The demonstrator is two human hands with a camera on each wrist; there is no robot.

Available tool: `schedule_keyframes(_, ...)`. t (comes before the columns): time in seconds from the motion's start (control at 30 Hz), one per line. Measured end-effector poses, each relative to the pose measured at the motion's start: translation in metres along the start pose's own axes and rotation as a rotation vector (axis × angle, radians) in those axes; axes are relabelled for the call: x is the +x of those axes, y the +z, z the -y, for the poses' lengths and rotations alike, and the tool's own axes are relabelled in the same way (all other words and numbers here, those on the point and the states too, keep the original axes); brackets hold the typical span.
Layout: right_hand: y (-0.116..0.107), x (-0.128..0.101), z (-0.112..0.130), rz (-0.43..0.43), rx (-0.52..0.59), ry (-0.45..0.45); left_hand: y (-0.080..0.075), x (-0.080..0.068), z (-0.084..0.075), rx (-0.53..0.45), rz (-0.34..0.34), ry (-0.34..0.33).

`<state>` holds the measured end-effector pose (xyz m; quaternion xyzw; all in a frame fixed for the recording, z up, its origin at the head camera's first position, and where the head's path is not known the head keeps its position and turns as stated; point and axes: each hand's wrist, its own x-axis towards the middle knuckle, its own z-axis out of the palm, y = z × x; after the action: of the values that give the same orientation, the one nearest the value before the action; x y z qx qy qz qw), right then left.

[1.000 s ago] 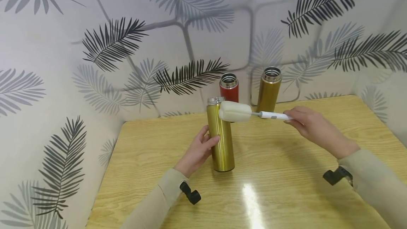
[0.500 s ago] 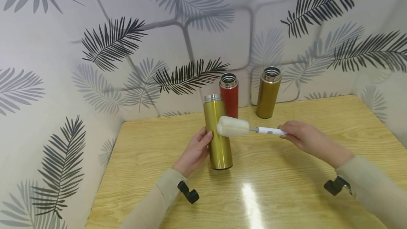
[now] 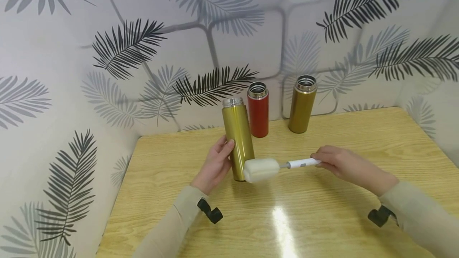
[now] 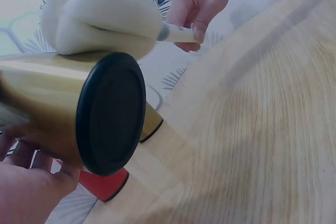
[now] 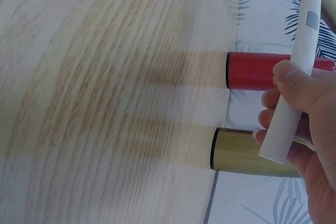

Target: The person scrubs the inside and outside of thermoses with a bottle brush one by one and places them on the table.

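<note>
My left hand [image 3: 215, 162] grips a tall yellow-gold thermos flask [image 3: 237, 130] with an uncapped silver neck, tilted slightly to the left. Its black base [image 4: 113, 114] faces the left wrist camera, raised off the table. In my right hand [image 3: 342, 167] is the white handle of a sponge bottle brush [image 3: 303, 163], pinched between thumb and fingers. The brush's cream sponge head [image 4: 100, 17] lies against the flask's side near the base. The right wrist view shows the thumb and curled fingers around the handle [image 5: 299, 72].
A red flask [image 3: 259, 110] and a darker gold flask [image 3: 303, 106] stand uncapped at the back of the wooden table [image 3: 322, 218]. Behind them rises a wall [image 3: 251, 23] with a leaf pattern.
The brush has moved down along the flask, from near its neck to near its base. My left hand has shifted the flask left and upward, leaving more of the red flask visible.
</note>
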<state>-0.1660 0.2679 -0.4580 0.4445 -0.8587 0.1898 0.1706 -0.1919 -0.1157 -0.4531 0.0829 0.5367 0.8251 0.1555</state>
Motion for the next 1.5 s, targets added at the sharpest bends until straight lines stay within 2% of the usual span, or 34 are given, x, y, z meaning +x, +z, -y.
schedule_keyframes(0.17, 0.000, 0.001, 0.001, 0.013, -0.010, 0.000, 0.000, -0.003, 0.000, -0.032, -0.018, -0.010)
schedule_keyframes(0.37, -0.002, 0.005, -0.001, -0.028, -0.038, 0.009, -0.002, -0.005, 0.005, -0.019, 0.029, -0.005)
schedule_keyframes(0.57, -0.002, 0.006, -0.006, -0.082, -0.031, 0.007, -0.004, -0.005, 0.008, 0.003, 0.031, -0.011)
schedule_keyframes(0.7, -0.005, 0.009, -0.011, -0.122, -0.035, 0.013, -0.003, -0.007, 0.008, 0.003, 0.066, -0.033)
schedule_keyframes(0.97, -0.018, 0.017, -0.016, -0.175, -0.053, 0.034, -0.002, -0.009, 0.010, 0.030, 0.182, -0.052)
schedule_keyframes(1.27, -0.027, 0.025, -0.016, -0.199, -0.074, 0.095, 0.006, -0.008, 0.009, 0.109, 0.141, -0.089)
schedule_keyframes(1.5, -0.026, 0.025, -0.016, -0.204, -0.037, 0.066, 0.005, -0.007, 0.011, 0.116, 0.155, -0.071)
